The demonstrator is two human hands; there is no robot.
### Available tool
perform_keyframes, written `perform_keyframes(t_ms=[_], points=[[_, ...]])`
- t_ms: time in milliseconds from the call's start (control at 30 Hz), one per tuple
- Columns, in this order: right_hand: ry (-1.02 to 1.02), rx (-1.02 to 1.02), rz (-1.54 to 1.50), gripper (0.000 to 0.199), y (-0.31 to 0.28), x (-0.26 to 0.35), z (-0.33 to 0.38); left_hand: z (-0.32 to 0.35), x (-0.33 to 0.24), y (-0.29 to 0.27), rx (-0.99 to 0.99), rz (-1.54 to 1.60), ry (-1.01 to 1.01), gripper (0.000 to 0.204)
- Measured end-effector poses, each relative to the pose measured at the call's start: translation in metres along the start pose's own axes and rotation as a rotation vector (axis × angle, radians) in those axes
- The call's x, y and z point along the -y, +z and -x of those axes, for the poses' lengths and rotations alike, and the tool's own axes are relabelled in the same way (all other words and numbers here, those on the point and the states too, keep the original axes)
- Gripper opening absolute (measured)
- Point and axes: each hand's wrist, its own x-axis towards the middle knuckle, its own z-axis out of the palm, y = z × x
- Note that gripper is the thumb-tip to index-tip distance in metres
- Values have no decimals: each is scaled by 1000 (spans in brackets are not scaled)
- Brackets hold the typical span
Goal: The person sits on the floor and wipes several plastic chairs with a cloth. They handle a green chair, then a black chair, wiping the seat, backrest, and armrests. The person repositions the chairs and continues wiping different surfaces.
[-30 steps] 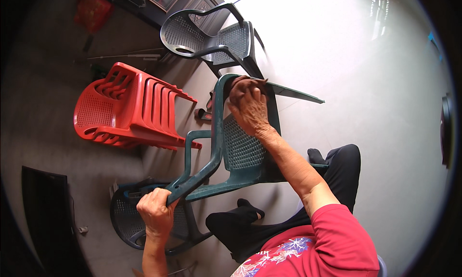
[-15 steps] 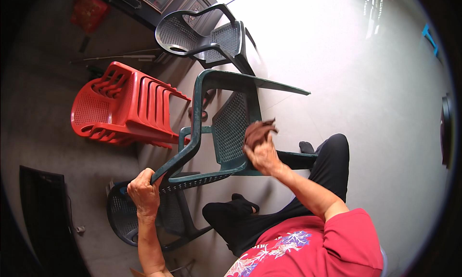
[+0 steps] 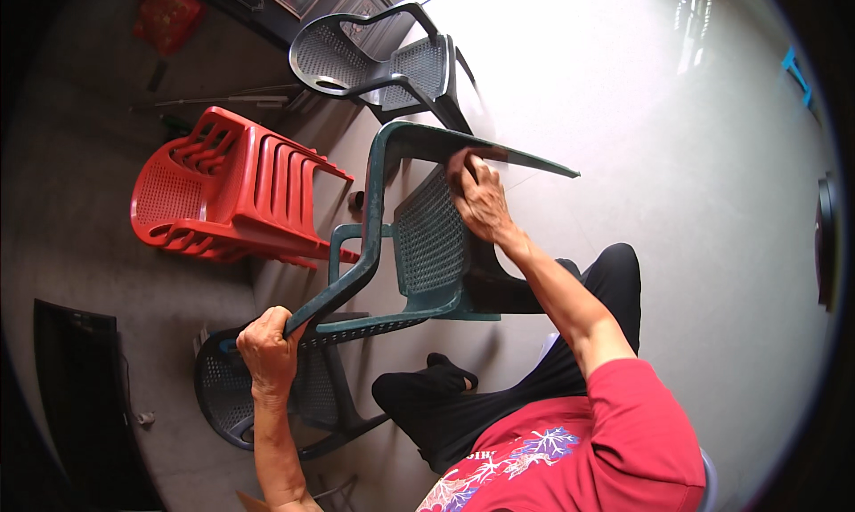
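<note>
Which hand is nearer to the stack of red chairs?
Left. The left hand grips the green chair just below the red chairs. The right hand rubs the seat further away, across the green chair.

Both arms out, hands busy.
The left hand (image 3: 267,352) is low and near, forearm rising from the lower edge, fingers curled tight in a grip. The right hand (image 3: 481,200) reaches farther ahead — arm nearly straight, red sleeve at the shoulder, palm pressed down, fingers bent.

Dark green mesh-patterned chair (image 3: 427,245), red slatted chairs (image 3: 223,200), grey lattice chair (image 3: 374,58), red floral-print shirt (image 3: 606,441), black trousers (image 3: 534,378)
</note>
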Motion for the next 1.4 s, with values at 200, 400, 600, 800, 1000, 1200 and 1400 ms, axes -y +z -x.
perform_keyframes(t_ms=[200,400,600,800,1000,1200,1400], points=[[-202,238,139,32,-2,18,28,-1,2,-4,27,-51,-107,39],[-447,218,138,25,-42,54,93,-20,-5,-4,37,-71,-68,40],[-204,135,221,34,-35,4,202,-21,5,0,23,-64,-94,41],[596,223,-771,22,-75,35,114,-7,16,-2,42,-39,-108,41],[563,30,-1675,28,6,94,-74,-15,4,-6,42,6,-94,39],[25,54,-952,32,46,132,-43,1,3,-13,112,-10,-162,48],[-76,13,-651,28,38,172,21,10,10,-3,69,-13,-202,57]])
